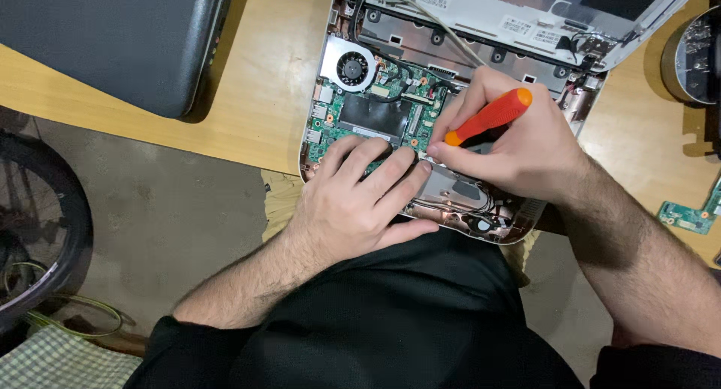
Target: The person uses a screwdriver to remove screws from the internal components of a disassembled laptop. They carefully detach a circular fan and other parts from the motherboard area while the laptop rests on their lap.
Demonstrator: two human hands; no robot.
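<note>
An opened laptop (518, 21) lies on the wooden table (255, 111) with its green circuit board (375, 104) and small round fan (351, 66) exposed. My left hand (360, 197) rests flat on the near part of the laptop's base, fingers spread over the board's edge. My right hand (518, 145) grips an orange-handled screwdriver (490, 116), its tip pointing down at the board near my left fingertips; the tip itself is hidden by my fingers.
A closed dark laptop (113, 36) lies at the table's far left. A small loose green circuit board (687, 216) sits at the right edge, with a round dark object (691, 55) behind it. A wheel (45, 231) and cables stand on the floor to the left.
</note>
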